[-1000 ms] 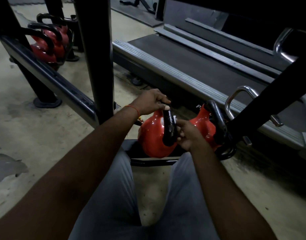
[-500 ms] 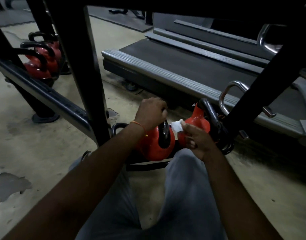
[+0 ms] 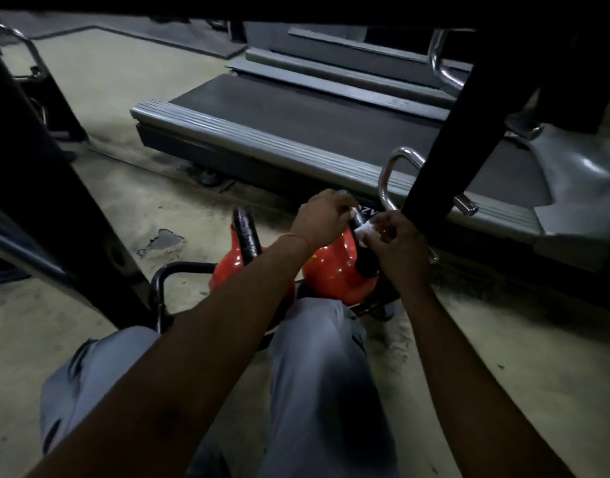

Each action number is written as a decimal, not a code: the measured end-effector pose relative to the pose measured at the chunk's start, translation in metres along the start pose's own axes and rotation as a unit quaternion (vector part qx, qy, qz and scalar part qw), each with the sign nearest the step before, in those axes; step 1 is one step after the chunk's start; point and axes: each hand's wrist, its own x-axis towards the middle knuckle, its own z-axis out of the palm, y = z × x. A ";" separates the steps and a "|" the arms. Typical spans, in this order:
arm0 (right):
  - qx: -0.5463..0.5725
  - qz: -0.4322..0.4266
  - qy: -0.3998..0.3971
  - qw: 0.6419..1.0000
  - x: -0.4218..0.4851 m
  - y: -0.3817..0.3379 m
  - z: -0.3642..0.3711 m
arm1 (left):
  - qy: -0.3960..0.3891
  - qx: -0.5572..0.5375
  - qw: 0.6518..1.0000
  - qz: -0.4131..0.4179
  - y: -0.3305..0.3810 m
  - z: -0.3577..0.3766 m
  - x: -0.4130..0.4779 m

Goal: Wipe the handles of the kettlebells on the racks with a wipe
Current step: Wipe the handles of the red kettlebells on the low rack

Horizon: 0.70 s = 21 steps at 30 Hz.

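Grey treadmill (image 3: 296,139) fills the far side of a dim concrete floor (image 3: 55,339). Black rack posts (image 3: 441,143) slant across the view. On a low black tubular rack (image 3: 179,267), just beyond the person's knees, sit two glossy red kettlebells with thick black handles. The left kettlebell (image 3: 227,274) is free of both hands. The left hand (image 3: 322,219) curls over the top of the right kettlebell (image 3: 331,267), grasping its handle (image 3: 364,267). The right hand (image 3: 396,239) pinches a small crumpled white wipe (image 3: 365,231) against that handle's right side.
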 end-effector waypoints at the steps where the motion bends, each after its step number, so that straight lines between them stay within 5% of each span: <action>1: -0.005 -0.013 -0.005 1.000 -0.001 0.002 0.004 | 0.003 -0.019 1.000 -0.002 0.000 0.002 0.005; 9: -0.135 -0.110 0.133 0.976 -0.046 0.028 0.026 | -0.013 -0.039 0.999 -0.012 -0.014 0.006 0.025; 16: -0.197 -0.137 0.125 0.963 -0.051 0.032 0.032 | -0.023 -0.041 0.999 -0.017 -0.014 0.005 0.026; 21: -0.138 -0.102 0.132 0.976 -0.068 0.056 0.026 | -0.009 -0.064 0.998 -0.018 -0.014 0.009 0.024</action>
